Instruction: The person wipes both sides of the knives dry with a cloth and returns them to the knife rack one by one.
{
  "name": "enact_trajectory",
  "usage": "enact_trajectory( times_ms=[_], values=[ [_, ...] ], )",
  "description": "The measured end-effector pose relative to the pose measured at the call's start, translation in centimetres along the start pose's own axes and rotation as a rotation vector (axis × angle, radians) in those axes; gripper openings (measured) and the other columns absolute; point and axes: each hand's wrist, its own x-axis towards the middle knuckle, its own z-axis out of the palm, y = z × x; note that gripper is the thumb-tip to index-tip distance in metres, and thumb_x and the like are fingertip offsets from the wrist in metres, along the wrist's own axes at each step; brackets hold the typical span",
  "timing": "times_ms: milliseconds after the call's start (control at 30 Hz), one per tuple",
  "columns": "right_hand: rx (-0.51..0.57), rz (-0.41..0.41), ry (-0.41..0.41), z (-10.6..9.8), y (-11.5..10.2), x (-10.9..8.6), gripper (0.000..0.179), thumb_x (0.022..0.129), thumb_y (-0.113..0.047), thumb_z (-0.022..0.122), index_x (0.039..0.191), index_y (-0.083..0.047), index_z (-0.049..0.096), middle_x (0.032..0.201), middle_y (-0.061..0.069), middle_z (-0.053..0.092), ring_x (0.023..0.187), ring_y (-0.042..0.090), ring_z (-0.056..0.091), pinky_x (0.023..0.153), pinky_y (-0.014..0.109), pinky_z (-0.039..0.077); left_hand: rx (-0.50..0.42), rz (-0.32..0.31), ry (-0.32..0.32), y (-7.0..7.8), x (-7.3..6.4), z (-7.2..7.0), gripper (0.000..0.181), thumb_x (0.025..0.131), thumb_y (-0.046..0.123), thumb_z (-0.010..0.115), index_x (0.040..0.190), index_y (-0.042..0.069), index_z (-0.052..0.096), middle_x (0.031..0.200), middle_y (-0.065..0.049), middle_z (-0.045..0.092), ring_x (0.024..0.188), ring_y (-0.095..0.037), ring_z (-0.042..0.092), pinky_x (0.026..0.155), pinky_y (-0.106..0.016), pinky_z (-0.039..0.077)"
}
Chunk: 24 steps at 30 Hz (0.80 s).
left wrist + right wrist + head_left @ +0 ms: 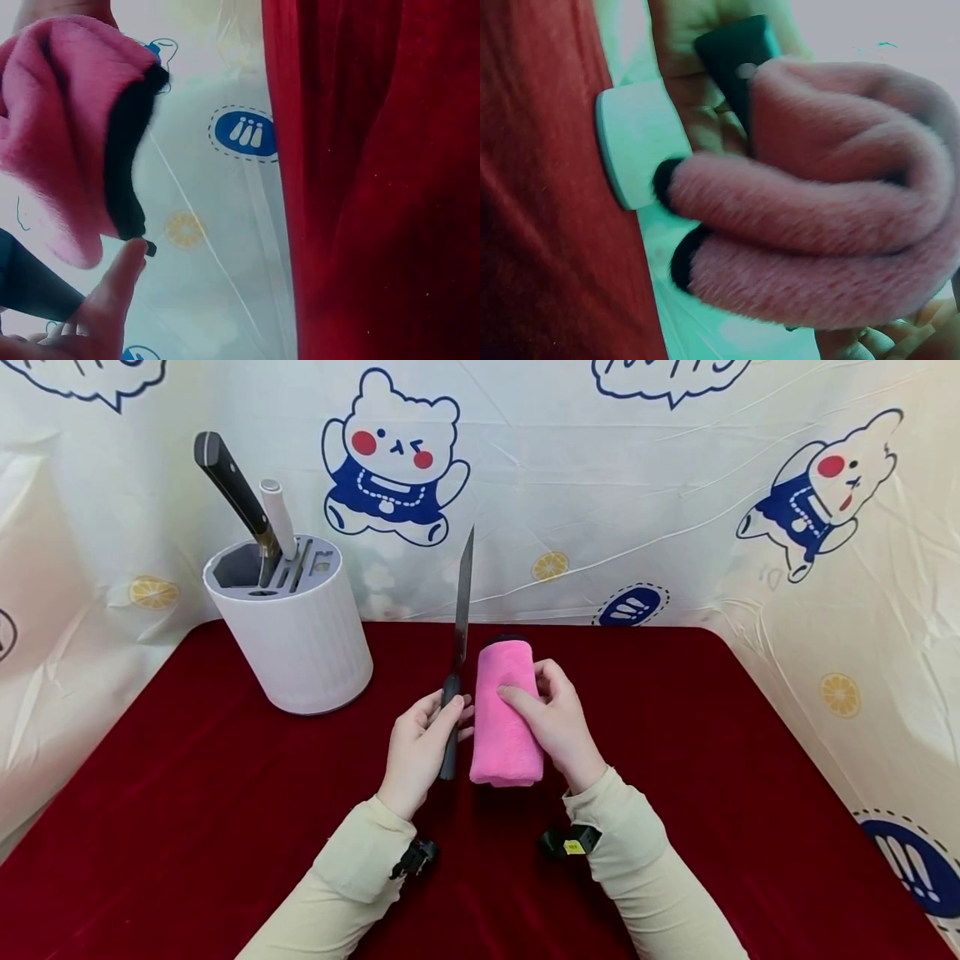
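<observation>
A kitchen knife [463, 602] stands with its blade pointing up and away. My left hand [420, 743] holds it by the dark handle, thumb laid along the near side. Just to the right, my right hand [562, 718] grips a folded pink towel [506, 727], thumb on the front and fingers behind. The left fingertips come right up to the towel's left side. In the right wrist view the towel [817, 210] shows thick folded layers with black trim, and the knife handle [739, 60] is partly hidden behind it.
At the left rear of the red-covered table [225, 827] is a white knife block [300, 643]. A black-handled knife [232, 485] and a white-handled tool [279, 518] stick out of its slots. A printed curtain [540, 460] hangs behind the table.
</observation>
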Motion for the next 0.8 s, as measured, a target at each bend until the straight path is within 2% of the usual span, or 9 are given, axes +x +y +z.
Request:
enact_trajectory(
  times_ms=[133, 300, 367, 533, 800],
  values=[
    [-0.11, -0.025, -0.008, 0.4, 0.2, -0.2, 0.029, 0.088, -0.02, 0.071, 0.11, -0.007, 0.057, 0.107, 0.015, 0.065, 0.075, 0.015, 0.067, 0.067, 0.03, 0.055, 0.056, 0.011, 0.015, -0.1, -0.1, 0.1, 0.042, 0.103, 0.018, 0.053, 0.138, -0.005, 0.051, 0.13, -0.022, 0.063, 0.115, -0.027, 0.066, 0.088, -0.031, 0.057],
    [-0.182, -0.029, -0.047, 0.8, 0.5, -0.5, 0.032, 0.089, -0.025, 0.071, 0.114, -0.01, 0.058, 0.11, 0.012, 0.066, 0.081, 0.018, 0.069, 0.07, 0.03, 0.056, 0.136, -0.016, 0.031, -0.2, -0.4, 0.3, 0.04, 0.103, 0.027, 0.054, 0.134, 0.001, 0.058, 0.118, -0.017, 0.07, 0.095, -0.017, 0.069, 0.078, -0.026, 0.056],
    [-0.194, -0.036, -0.062, 1.0, 0.5, -0.7, 0.032, 0.089, -0.026, 0.071, 0.115, -0.011, 0.059, 0.109, 0.011, 0.066, 0.082, 0.018, 0.07, 0.07, 0.03, 0.057, 0.149, -0.019, 0.027, -0.2, -0.5, 0.3, 0.041, 0.102, 0.029, 0.054, 0.134, 0.004, 0.058, 0.118, -0.016, 0.07, 0.095, -0.016, 0.069, 0.077, -0.027, 0.056],
    [-0.205, -0.044, -0.062, 1.4, 0.3, -1.1, 0.036, 0.089, -0.029, 0.071, 0.121, -0.014, 0.06, 0.112, 0.008, 0.068, 0.084, 0.019, 0.069, 0.071, 0.031, 0.057, 0.179, -0.01, 0.021, -0.4, -0.6, 0.5, 0.043, 0.102, 0.03, 0.054, 0.137, 0.006, 0.055, 0.125, -0.012, 0.068, 0.107, -0.02, 0.068, 0.085, -0.031, 0.056],
    [-0.203, -0.063, 0.002, 2.4, 0.5, -1.8, 0.043, 0.09, -0.034, 0.07, 0.129, -0.019, 0.06, 0.114, 0.005, 0.07, 0.087, 0.019, 0.066, 0.075, 0.032, 0.055, 0.233, 0.004, 0.043, -0.6, -0.7, 0.7, 0.042, 0.103, 0.033, 0.052, 0.138, 0.009, 0.056, 0.118, -0.011, 0.071, 0.101, -0.019, 0.068, 0.081, -0.029, 0.054]
  ],
)
